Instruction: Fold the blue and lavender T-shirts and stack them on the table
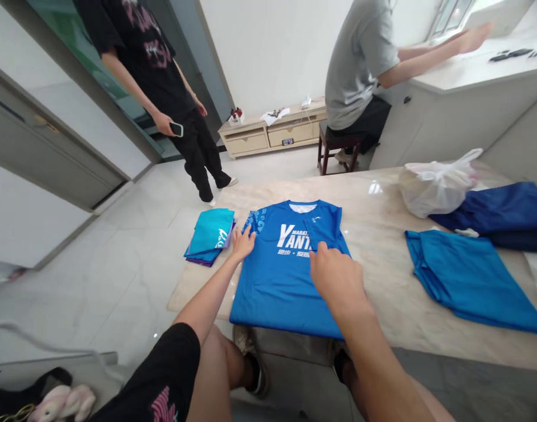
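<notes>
A blue T-shirt (277, 293) with white lettering lies face up on the stone-topped table (374, 199), its neckline away from me. At its patterned sleeve on the left, my left hand (242, 243) is open with fingers apart, by the sleeve's edge. My right hand (337, 275) is closed over the right side of the chest print, seemingly pinching the cloth; its fingertips are partly hidden. A crease in the fabric cuts across the lettering there. Left of the shirt sits a stack of folded garments (211, 231), turquoise on top with blue and purple beneath.
To the right lie a folded teal garment (475, 275), dark blue clothing (510, 211) and a white plastic bag (438, 184). One person (158, 76) stands beyond the table holding a phone; another (360, 64) sits on a stool at a white counter (462, 70). A low cabinet (246, 143) lines the wall.
</notes>
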### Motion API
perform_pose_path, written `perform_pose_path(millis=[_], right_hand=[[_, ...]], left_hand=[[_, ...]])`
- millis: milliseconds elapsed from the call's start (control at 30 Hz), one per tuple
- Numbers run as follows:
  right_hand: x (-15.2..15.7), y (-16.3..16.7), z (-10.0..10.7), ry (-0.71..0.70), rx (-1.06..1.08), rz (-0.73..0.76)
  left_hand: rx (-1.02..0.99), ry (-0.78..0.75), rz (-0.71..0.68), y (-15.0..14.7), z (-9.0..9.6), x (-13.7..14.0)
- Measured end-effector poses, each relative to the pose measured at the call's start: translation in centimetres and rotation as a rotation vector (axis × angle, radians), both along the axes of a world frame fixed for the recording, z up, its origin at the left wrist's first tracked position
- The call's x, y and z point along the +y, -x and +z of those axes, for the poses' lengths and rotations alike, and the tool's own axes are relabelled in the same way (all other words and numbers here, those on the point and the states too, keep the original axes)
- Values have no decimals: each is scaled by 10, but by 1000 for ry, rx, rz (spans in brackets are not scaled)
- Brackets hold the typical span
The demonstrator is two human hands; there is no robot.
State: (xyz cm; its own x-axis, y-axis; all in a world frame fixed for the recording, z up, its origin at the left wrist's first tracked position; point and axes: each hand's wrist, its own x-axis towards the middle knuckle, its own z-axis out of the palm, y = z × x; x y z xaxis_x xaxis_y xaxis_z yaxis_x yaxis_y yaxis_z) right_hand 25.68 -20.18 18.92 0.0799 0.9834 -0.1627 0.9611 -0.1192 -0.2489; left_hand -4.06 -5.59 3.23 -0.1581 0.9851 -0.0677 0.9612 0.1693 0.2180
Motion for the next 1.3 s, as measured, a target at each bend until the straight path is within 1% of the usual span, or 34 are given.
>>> perform_pose_path(millis=[100, 233, 400, 533, 600, 700, 767, 867, 1000, 1067, 1167, 1300], right_hand=[[1, -5, 9, 3, 19, 9], [-1, -10, 20, 26, 33, 1], [-6, -14, 26, 55, 69, 12], [-8, -11, 30, 84, 76, 52], [-9, -8, 31, 93, 80, 57], [-8, -6, 31, 100, 82, 62], [-6, -7, 30, 111, 75, 64], [-4, -8, 28, 126, 59, 62], [-1, -6, 26, 126, 43, 70], [0, -5, 26, 130, 43, 77], [-1, -2, 26, 140, 44, 85], [-2, -1, 25, 142, 51, 92]], left_hand=[[-8, 23, 43, -4, -9, 11], [-15, -41, 88, -4, -18, 9], [-47, -128, 111, -4, -18, 9], [-64, -204, 33, -7, -12, 16], [-48, -176, 35, -10, -10, 22], [-30, -35, 107, -14, -10, 32], [-35, 28, 123, -18, -13, 36], [-41, 30, 87, -23, -22, 34], [-11, -27, -6, -26, -29, 24], [-11, -54, 2, -26, -28, 20], [-25, -114, 16, -26, -20, 19], [32, -209, -64, -40, -1, 19]])
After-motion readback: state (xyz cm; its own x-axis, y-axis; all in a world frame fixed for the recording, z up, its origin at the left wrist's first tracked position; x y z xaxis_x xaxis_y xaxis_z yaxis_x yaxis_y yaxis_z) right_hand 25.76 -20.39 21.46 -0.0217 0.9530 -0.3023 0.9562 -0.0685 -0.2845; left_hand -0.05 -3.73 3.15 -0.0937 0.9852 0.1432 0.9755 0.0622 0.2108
